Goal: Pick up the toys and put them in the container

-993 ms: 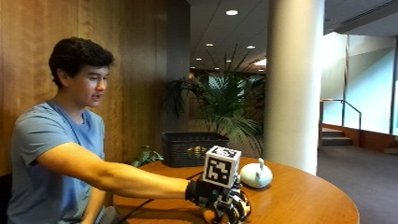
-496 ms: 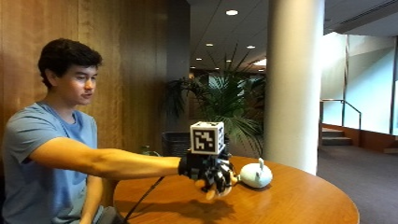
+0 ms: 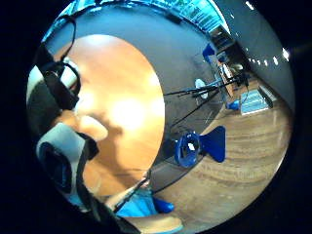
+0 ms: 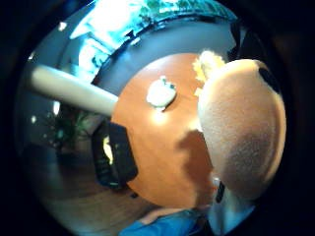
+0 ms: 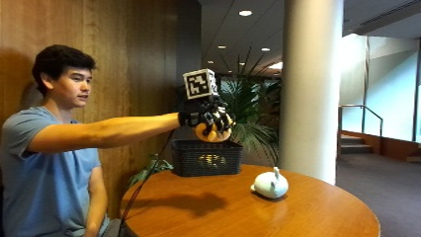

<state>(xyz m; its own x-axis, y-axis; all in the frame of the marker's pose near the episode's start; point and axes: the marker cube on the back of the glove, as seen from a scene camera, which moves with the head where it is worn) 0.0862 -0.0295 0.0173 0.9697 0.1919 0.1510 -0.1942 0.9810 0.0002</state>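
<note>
My gloved right hand [image 5: 206, 116] is raised high above the round wooden table [image 5: 217, 212] and grips an orange plush toy [image 5: 212, 133], which fills much of the thumb side palm view [image 4: 241, 132]. Just beyond and below the hand, a black woven basket [image 5: 206, 158] stands at the table's far edge, with something yellow inside [image 4: 107, 147]. A white round toy [image 5: 270, 185] lies on the tabletop to the right [image 4: 160, 92].
A thick white column [image 5: 313, 89] rises behind the table on the right. A potted palm [image 5: 253, 106] stands behind the basket. A wood-panelled wall [image 5: 125, 59] runs along the left. A blue chair [image 3: 195, 146] and a tripod stand on the floor beside the table.
My hand has lifted the orange toy from low over the table to well above it, near the basket. The outside camera has also shifted.
</note>
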